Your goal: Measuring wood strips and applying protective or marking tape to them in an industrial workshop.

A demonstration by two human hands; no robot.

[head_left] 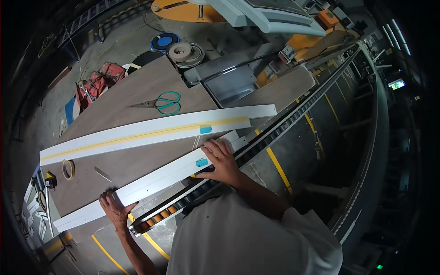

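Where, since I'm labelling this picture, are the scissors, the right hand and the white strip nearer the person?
Scissors (149,104): head view, blades near the pivot.
Right hand (223,161): head view, back of the hand.
Nearer strip (153,183): head view, white top, about mid-length.

Right hand (222,162) covers part of near strip (158,184) and stretch of roller track (160,216); left hand (115,211) hides strip section farther down. Shirt (252,238) and left forearm (135,250) cropped at lower edge. Orange disc (195,12) and grey console (275,22) run out of view at top. Red bag (104,79) partly behind table (146,85). From here, lit screen (397,84) at far right too small to read, green light (379,266) mere speck, scraps (33,208) at left too blurred to count.
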